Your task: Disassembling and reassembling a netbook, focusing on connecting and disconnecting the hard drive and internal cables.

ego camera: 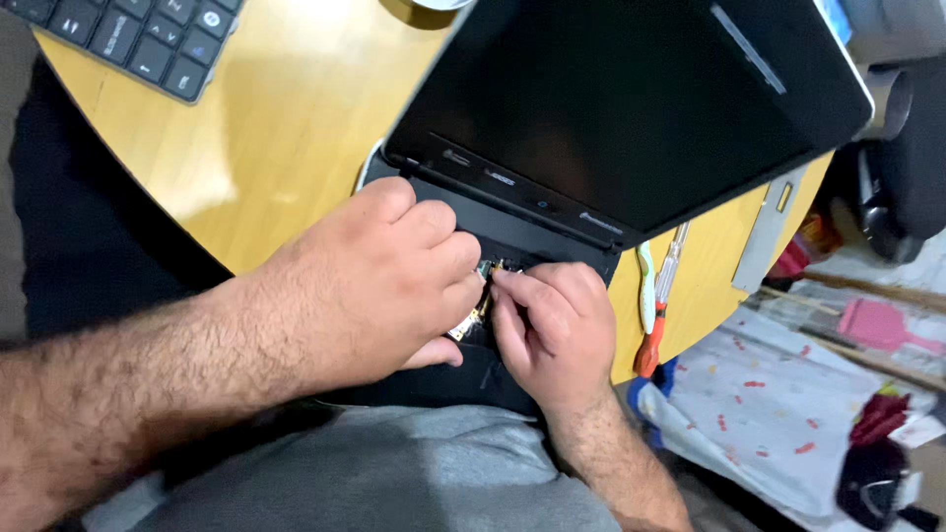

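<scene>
Laptop (pixel 591 118), black and open with its dark lid tilted back, lies at the near edge of the round wooden table (pixel 286 128), its base overhanging toward my lap; I take it as my landmark. At the near edge of the laptop's base, just below the hinge, sits a small metallic component (pixel 481 296) with gold-coloured contacts, and both my hands meet on it. My left hand (pixel 365 286) is curled over the base from the left, knuckles up, with the thumb tucked beneath and the fingertips bearing on the component's left side. My right hand (pixel 552 330) comes in from the near right, fingers bunched together, its fingertips pinching at the same part; I cannot tell exactly how much of the piece is gripped, since the fingers cover most of it. The two hands touch each other at the fingertips. Just to the right of the laptop's base, on the table, lies a screwdriver (pixel 658 315) with a clear shaft grip and orange handle, beside a pale green tool (pixel 645 286). A grey flat panel (pixel 764 236) rests under the laptop's right corner. Well apart, beyond the laptop's far left, a dark keyboard (pixel 138 34) sits at the table edge.
</scene>
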